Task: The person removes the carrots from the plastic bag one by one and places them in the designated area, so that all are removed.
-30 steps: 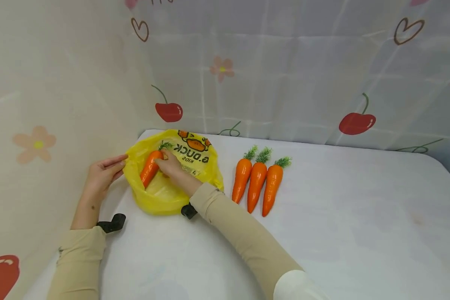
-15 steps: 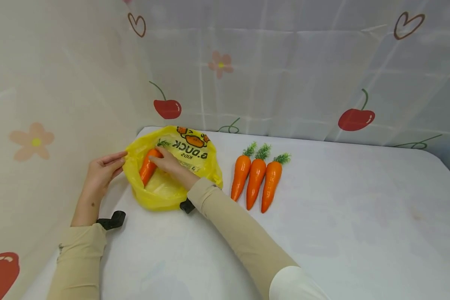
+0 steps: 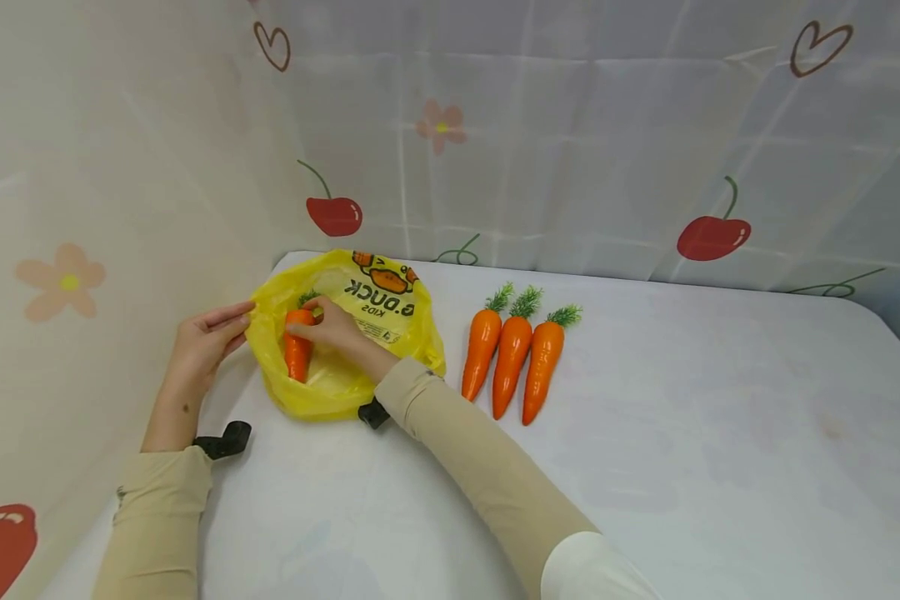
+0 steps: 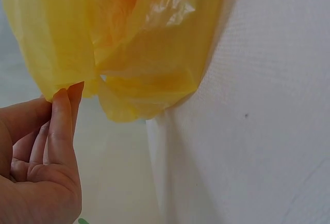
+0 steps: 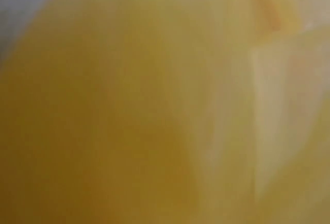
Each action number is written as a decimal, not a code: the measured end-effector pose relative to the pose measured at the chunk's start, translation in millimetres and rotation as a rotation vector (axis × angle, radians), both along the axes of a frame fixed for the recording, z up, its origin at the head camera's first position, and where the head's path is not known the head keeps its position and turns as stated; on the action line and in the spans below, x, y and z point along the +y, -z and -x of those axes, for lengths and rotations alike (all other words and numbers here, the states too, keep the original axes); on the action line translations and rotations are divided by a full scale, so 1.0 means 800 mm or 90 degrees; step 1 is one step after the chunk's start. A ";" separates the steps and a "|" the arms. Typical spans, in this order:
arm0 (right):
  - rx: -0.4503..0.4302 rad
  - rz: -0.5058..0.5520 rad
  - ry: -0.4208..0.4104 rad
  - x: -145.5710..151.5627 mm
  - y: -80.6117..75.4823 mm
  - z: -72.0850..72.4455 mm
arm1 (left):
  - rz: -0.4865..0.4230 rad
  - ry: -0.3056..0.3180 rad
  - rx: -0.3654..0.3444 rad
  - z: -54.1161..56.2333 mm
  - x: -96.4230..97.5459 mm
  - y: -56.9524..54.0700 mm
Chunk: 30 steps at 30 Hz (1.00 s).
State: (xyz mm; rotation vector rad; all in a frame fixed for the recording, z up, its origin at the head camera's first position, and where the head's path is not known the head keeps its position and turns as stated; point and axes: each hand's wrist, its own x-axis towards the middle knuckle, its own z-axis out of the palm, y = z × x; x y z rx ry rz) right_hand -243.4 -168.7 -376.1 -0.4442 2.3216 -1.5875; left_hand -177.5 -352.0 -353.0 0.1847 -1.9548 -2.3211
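Observation:
A yellow plastic bag (image 3: 330, 400) with a duck print lies with its mouth open at the far left of the table. My left hand (image 3: 208, 343) pinches the left edge of its mouth; the left wrist view shows thumb and fingertips (image 4: 61, 94) meeting on the thin film. Inside the mouth, my right hand (image 3: 337, 327) holds a shiny orange carrot (image 3: 297, 354) near its leafy top, thumb across the front. Its tip points down toward the near side of the bag. Blurred yellow bag film (image 5: 129, 105) fills the right wrist view, hiding the right hand there.
To the right of the bag lie three more carrots (image 3: 512, 367) side by side, green tops pointing away. Printed curtains (image 3: 555, 150) rise behind the white table (image 3: 682, 417) and along its left side.
The carrot in my right hand has swung from a slant to nearly straight, its top moving left and slightly lower in the bag. My left hand keeps its pinch on the bag's edge.

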 end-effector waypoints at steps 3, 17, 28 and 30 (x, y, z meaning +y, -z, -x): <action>0.025 -0.038 -0.015 -0.001 0.001 -0.001 | 0.004 -0.002 -0.002 0.000 0.000 0.000; 0.064 -0.110 -0.050 -0.003 -0.001 -0.004 | 0.040 -0.013 -0.014 -0.001 0.003 -0.001; 0.007 -0.036 -0.011 -0.012 0.000 -0.012 | 0.038 -0.017 -0.013 -0.001 0.003 -0.001; -0.015 -0.010 -0.018 -0.013 0.000 -0.013 | 0.034 -0.015 -0.010 0.000 0.002 -0.001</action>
